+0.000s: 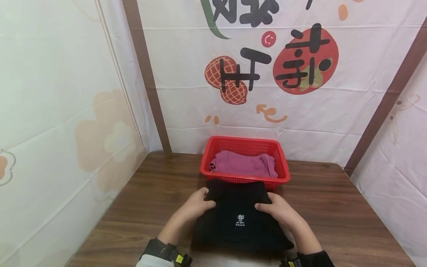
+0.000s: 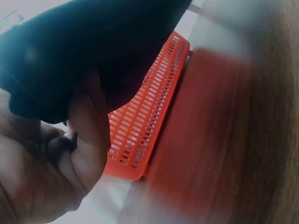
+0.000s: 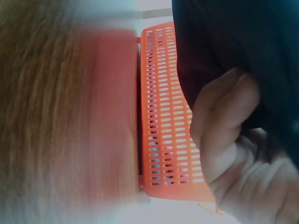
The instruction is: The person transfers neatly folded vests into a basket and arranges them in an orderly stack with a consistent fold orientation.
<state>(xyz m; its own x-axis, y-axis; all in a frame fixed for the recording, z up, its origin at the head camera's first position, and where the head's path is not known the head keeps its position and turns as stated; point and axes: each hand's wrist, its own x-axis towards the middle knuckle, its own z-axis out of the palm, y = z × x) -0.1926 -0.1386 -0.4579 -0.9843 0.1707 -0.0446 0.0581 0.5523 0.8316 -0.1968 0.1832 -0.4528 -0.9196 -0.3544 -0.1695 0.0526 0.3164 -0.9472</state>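
A folded black garment [image 1: 233, 237] with a small white print is held up between both hands, in front of the basket. My left hand [image 1: 197, 204] grips its left side, thumb on top and fingers underneath. On the opposite side my right hand [image 1: 279, 209] holds it the same way. Both wrist views show curled fingers [image 2: 91, 135] under the cloth, which hangs over them. A red plastic basket [image 1: 245, 140] stands just beyond the garment's far edge, which overlaps its front wall in the head view. Inside the basket lies a folded pink cloth [image 1: 241, 165].
The basket stands on a dark wooden table [image 1: 333, 215], near its back edge. A white printed curtain [image 1: 186, 111] rises behind it, with more white fabric [image 1: 66, 111] along the left and right sides.
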